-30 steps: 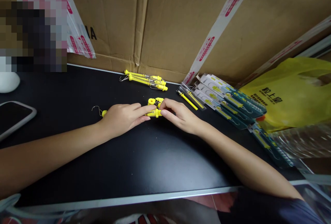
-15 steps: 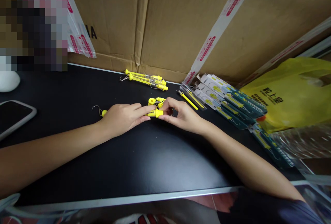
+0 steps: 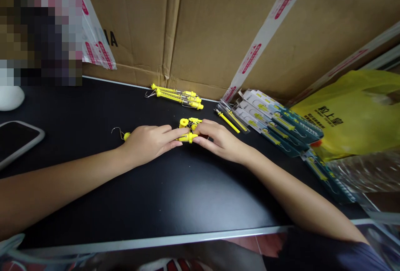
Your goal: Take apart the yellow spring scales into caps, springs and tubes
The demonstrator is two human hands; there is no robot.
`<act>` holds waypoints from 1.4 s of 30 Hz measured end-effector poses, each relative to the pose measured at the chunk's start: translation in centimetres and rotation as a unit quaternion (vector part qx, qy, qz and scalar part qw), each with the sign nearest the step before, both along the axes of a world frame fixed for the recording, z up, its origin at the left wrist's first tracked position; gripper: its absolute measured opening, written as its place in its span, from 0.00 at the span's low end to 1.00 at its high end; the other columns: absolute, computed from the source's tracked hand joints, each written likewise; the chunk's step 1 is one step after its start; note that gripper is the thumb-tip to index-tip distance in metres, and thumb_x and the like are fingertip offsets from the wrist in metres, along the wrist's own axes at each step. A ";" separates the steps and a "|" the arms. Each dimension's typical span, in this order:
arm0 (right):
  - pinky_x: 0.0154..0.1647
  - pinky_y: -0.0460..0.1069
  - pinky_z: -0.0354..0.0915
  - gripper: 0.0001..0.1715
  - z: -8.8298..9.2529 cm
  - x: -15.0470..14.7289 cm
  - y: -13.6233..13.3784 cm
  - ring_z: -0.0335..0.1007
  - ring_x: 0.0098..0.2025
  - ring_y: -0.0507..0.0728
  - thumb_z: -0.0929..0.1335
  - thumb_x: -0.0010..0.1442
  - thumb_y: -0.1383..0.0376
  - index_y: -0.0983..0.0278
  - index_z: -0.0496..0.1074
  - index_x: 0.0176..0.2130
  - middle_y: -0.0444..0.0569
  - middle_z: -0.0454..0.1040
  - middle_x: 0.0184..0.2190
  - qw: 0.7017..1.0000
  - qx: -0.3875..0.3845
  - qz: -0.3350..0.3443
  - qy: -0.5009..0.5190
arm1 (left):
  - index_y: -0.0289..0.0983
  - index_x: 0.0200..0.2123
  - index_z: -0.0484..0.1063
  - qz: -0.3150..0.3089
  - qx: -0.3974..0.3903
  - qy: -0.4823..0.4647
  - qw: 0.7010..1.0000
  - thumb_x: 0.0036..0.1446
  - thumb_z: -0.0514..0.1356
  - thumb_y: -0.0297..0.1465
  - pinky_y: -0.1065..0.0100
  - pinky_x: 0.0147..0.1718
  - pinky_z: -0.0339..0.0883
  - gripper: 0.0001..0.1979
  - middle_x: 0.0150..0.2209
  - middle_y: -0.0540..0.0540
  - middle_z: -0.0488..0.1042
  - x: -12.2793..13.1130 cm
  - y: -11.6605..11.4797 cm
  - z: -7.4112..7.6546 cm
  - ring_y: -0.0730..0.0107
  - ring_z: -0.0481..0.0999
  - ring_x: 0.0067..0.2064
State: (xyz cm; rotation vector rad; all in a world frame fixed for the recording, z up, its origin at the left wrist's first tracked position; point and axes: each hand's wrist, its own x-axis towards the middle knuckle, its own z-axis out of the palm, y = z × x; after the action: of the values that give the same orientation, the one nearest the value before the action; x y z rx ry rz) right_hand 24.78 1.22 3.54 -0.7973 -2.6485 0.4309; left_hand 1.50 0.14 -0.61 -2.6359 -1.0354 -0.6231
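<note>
My left hand (image 3: 153,141) is wrapped round a yellow spring scale (image 3: 186,138) lying level just over the black table. The scale's metal hook sticks out to the left of that hand, and most of its tube is hidden under the fingers. My right hand (image 3: 220,139) pinches the scale's right end between thumb and fingers. Right behind the scale lie small yellow parts (image 3: 183,123), among them round pieces with holes, partly covered by my right fingers. Farther back rests a group of several yellow spring scales (image 3: 178,96) with hooks.
A yellow rod (image 3: 228,121) and clear tubes lie to the right, beside stacked printed boxes (image 3: 275,121). Behind them is a yellow plastic bag (image 3: 350,116). A phone (image 3: 18,141) lies at the left. Large cardboard (image 3: 218,25) walls off the back.
My right hand's fingers have flattened and closed in on the scale's right end. My left hand keeps its hold in nearly the same place.
</note>
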 end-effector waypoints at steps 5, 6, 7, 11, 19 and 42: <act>0.35 0.47 0.58 0.11 0.1 0.2 -0.1 0.59 0.33 0.53 0.63 0.63 0.60 0.64 0.63 0.33 0.47 0.65 0.29 0.999 -0.024 -0.009 0.022 | 0.49 0.56 0.63 0.002 -0.003 0.006 1.000 0.65 0.46 0.42 0.74 0.25 0.59 0.19 0.31 0.53 0.73 0.0 0.0 0.0 0.75 0.73 0.29; 0.34 0.47 0.58 0.10 0.1 0.2 -0.1 0.59 0.33 0.52 0.63 0.63 0.60 0.64 0.63 0.33 0.46 0.65 0.29 0.999 -0.023 -0.009 0.025 | 0.49 0.56 0.63 0.003 -0.004 0.007 1.000 0.65 0.46 0.42 0.74 0.25 0.59 0.19 0.31 0.53 0.73 0.0 0.0 0.0 0.75 0.73 0.29; 0.34 0.47 0.58 0.09 0.1 0.3 -0.2 0.59 0.32 0.52 0.64 0.62 0.61 0.64 0.63 0.33 0.46 0.65 0.29 0.999 -0.021 -0.008 0.025 | 0.49 0.56 0.63 0.004 -0.004 0.007 1.000 0.65 0.46 0.42 0.74 0.25 0.59 0.19 0.31 0.53 0.73 0.0 0.0 0.0 0.75 0.73 0.29; 0.33 0.47 0.59 0.07 0.1 0.4 -0.2 0.60 0.31 0.52 0.65 0.60 0.62 0.64 0.63 0.34 0.46 0.65 0.29 0.999 -0.016 -0.012 0.033 | 0.49 0.56 0.64 0.004 -0.006 0.005 1.000 0.65 0.46 0.42 0.75 0.25 0.58 0.19 0.31 0.52 0.73 0.1 0.0 0.0 0.76 0.73 0.29; 0.37 0.49 0.57 0.13 0.0 0.2 0.0 0.59 0.31 0.53 0.60 0.65 0.59 0.64 0.64 0.32 0.46 0.66 0.28 1.000 -0.008 -0.005 -0.006 | 0.50 0.56 0.64 -0.013 0.012 0.008 1.000 0.65 0.47 0.42 0.75 0.25 0.59 0.19 0.29 0.53 0.73 0.0 0.0 0.0 0.76 0.72 0.28; 0.36 0.48 0.58 0.15 0.0 0.2 0.0 0.60 0.31 0.52 0.58 0.66 0.61 0.65 0.64 0.31 0.46 0.66 0.27 0.999 -0.044 -0.007 0.001 | 0.49 0.55 0.64 -0.009 0.019 0.012 1.000 0.64 0.47 0.42 0.74 0.24 0.58 0.18 0.29 0.53 0.73 0.1 -0.1 0.0 0.75 0.73 0.28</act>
State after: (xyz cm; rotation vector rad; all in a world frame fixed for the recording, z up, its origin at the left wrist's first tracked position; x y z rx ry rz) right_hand 24.97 1.20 3.57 -0.8402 -2.6366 0.5490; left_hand 1.56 0.09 -0.61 -2.6174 -0.9834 -0.6069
